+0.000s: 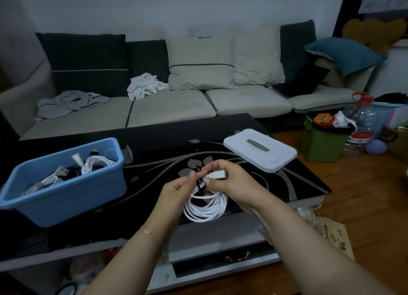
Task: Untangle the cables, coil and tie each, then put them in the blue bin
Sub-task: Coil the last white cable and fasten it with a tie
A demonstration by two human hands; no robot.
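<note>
Sofa [167, 109]: beige seat cushions, dark back pillows, crumpled cloths.
Coffee table [154, 144]: glossy black top, grey leaf pattern.
Blue bin [66, 188]: plastic, table left, holding coiled white cables.
White lid [260, 153]: rectangular, table right.
White cable [205, 208]: round coil hanging above table's front edge.
Black tie [201, 185]: white print, unreadable.
Left hand [178, 188]: pinches tie.
Right hand [229, 182]: grips cable's plug end.
</note>
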